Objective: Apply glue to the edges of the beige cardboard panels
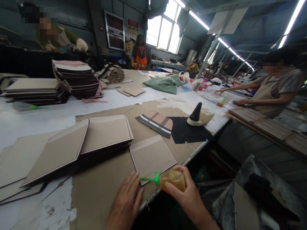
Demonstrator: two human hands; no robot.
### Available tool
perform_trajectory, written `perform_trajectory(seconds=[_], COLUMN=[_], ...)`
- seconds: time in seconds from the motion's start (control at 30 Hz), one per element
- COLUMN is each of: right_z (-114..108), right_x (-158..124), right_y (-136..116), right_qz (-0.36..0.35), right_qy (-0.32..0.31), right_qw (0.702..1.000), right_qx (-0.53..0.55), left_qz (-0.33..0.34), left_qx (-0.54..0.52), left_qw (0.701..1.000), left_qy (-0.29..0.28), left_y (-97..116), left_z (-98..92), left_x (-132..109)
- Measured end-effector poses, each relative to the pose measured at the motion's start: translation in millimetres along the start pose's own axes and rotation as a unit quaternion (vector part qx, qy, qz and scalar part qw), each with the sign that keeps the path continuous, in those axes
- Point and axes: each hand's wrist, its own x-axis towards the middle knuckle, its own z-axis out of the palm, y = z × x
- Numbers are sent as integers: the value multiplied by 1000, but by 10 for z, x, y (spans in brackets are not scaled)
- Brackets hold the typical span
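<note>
My right hand (189, 195) grips a small orange glue bottle (171, 179) with a green nozzle that points left at the near corner of a tan cardboard envelope piece (152, 156). My left hand (126, 201) lies flat, fingers stretched out, on the brown paper sheet (100, 188) beside that same corner, fingertips touching the piece's edge.
Stacks of tan board pieces (96, 135) lie to the left, dark stacks (76, 78) farther back. A black cone on a cloth (198, 115) and a striped piece (155, 123) sit ahead. The table edge (192, 156) runs at right. Other people work at right (271, 92) and at the far end (141, 56).
</note>
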Motion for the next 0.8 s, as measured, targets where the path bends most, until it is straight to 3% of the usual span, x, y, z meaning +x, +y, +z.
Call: perform_trajectory(seconds=[0.07, 0.17, 0.27, 0.37, 0.43, 0.57, 0.7, 0.8], right_z=[13, -31, -174, -368, -483, -616, -621, -603], right_x=[14, 61, 137, 224, 282, 380, 439, 459], right_y=[-37, -92, -182, -343, -471, -611, -479, -321], right_qz=[82, 204, 261, 245, 202, 125, 159, 188], right_qy=[-31, -9, 3, -44, -56, -10, 13, 9], right_qw=[976, 875, 799, 760, 761, 790, 800, 790], right_qx=[200, 438, 542, 600, 614, 600, 579, 583], left_qz=[-6, 0, 5, 6, 6, 2, 9, 25], left_qx=[-6, 0, 7, 5, 3, 1, 8, 66], left_qw=[1000, 1000, 1000, 1000, 1000, 1000, 1000, 997], left_qy=[0, 0, -1, -3, -2, -5, 0, 39], left_y=[-3, -1, -1, -9, -13, -25, -138, -363], left_z=[6, 10, 3, -1, 3, -2, -113, -294], left_x=[-9, -13, -3, 5, -1, -31, 76, 347])
